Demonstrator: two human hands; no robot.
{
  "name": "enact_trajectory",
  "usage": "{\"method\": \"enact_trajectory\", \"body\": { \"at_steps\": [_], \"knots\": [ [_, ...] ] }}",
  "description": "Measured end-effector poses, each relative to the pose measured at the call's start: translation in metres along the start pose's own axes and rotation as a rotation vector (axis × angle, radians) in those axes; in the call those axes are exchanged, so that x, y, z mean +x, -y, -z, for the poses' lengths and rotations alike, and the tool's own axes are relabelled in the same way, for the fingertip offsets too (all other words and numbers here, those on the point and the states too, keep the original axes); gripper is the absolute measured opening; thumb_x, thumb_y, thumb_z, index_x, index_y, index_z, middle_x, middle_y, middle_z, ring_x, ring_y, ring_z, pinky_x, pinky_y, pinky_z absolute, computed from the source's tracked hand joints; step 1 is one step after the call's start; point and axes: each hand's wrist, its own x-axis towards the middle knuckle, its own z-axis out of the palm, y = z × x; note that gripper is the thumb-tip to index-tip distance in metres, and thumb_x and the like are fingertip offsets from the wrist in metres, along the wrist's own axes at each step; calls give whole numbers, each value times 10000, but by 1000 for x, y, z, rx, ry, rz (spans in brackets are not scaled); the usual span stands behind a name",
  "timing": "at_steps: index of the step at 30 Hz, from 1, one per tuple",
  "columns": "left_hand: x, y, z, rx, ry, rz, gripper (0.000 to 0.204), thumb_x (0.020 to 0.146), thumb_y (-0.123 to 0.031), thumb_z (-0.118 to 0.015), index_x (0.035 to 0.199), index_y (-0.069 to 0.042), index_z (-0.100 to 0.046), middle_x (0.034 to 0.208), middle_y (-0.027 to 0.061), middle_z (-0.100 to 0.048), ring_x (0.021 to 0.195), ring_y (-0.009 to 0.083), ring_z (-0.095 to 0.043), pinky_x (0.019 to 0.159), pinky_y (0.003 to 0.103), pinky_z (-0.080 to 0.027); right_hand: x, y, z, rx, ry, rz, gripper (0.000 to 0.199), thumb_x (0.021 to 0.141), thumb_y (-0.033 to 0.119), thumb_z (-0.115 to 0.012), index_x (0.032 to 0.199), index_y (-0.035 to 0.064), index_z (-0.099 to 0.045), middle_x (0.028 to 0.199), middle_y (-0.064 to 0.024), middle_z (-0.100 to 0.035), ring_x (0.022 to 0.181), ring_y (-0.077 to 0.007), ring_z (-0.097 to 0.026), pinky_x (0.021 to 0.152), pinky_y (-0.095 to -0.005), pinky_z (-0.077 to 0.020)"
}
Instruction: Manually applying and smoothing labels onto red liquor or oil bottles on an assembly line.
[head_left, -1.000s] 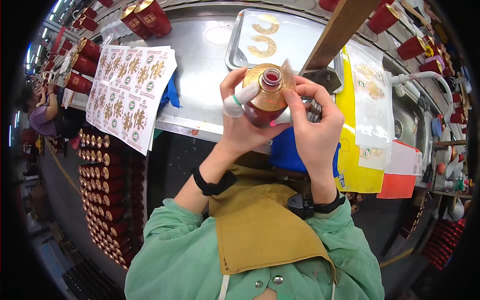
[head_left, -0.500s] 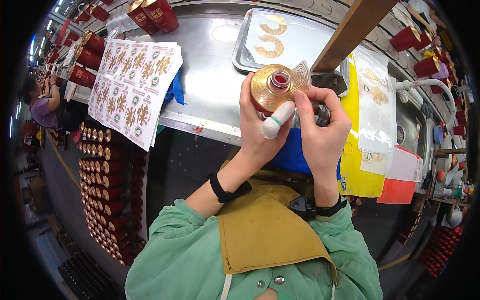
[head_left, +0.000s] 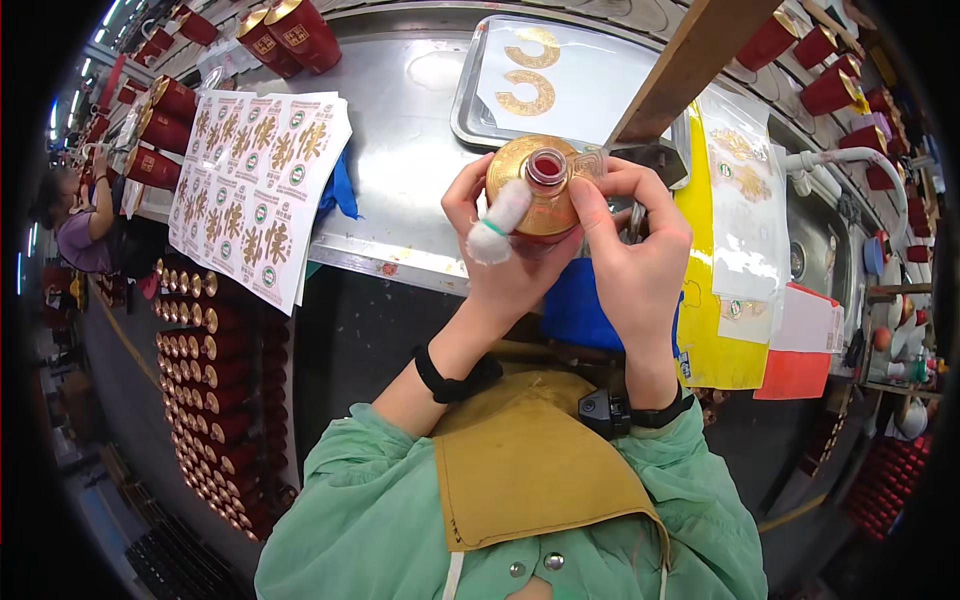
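My left hand (head_left: pixel 505 280) is closed round a red bottle with an embossed gold shoulder (head_left: pixel 512 160) and an open, uncapped neck. Its thumb, wrapped in a white cloth finger cover (head_left: pixel 508 206) with a green band, rests across the shoulder. My right hand (head_left: pixel 645 235) pinches a thin patterned decal (head_left: pixel 588 163) at the shoulder's right side, close to the neck. Its thumb presses there; how much of the decal lies against the bottle, I cannot tell. A grey, shiny thing (head_left: pixel 634 222) shows by the right fingers, mostly hidden.
Beyond the bottle, two gold C-shaped decals (head_left: pixel 526 93) lie on a white sheet in a metal tray (head_left: pixel 462 120). A wooden post (head_left: pixel 690 65) slants close by. Printed decal sheets (head_left: pixel 250 190) overhang the table at left; a sink (head_left: pixel 815 245) stands at right.
The decal, earlier sticking up beyond the shoulder, now sits lower beside the neck. My left thumb has swung left across the shoulder, and my right fingers have shifted slightly left.
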Motion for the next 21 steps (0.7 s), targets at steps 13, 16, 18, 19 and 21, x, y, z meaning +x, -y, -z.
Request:
{"method": "enact_trajectory", "body": {
  "at_steps": [13,16,18,19,21],
  "knots": [
    [24,15,24,-265,281,20,961,635,-150,-937,1431,-58,-406,1410,166,-413,1247,309,-542,1032,406,-502,-6,11,8,-170,34,54,136,852,90,-815,864,13,-704,1035,-95,-754,762,-122,-659,551,-267,-441],
    [19,11,22,-252,273,8,920,670,-186,-942,1424,-81,-427,1426,172,-384,1255,330,-537,1033,417,-498,-8,13,5,-75,46,6,124,857,88,-805,860,17,-704,1053,-112,-755,735,-131,-651,542,-271,-435],
    [10,4,13,1,51,-142,924,717,-217,-940,1460,-105,-403,1448,177,-343,1255,349,-534,1025,427,-504,-9,12,2,-59,18,34,125,859,88,-803,856,16,-701,1039,-109,-759,719,-125,-640,537,-271,-433],
    [5,1,14,-22,29,-117,924,717,-217,-940,1460,-105,-403,1448,177,-343,1255,349,-534,1025,427,-504,-9,11,1,-77,12,45,126,862,88,-801,852,15,-699,1025,-107,-763,702,-119,-628,532,-271,-432],
    [-3,-4,12,236,125,-4,967,762,-196,-926,1519,-111,-331,1465,181,-310,1264,356,-536,1021,432,-510,-10,9,-2,-55,0,46,132,863,88,-800,843,13,-694,1008,-105,-765,699,-122,-632,532,-274,-438]
  ]
}}
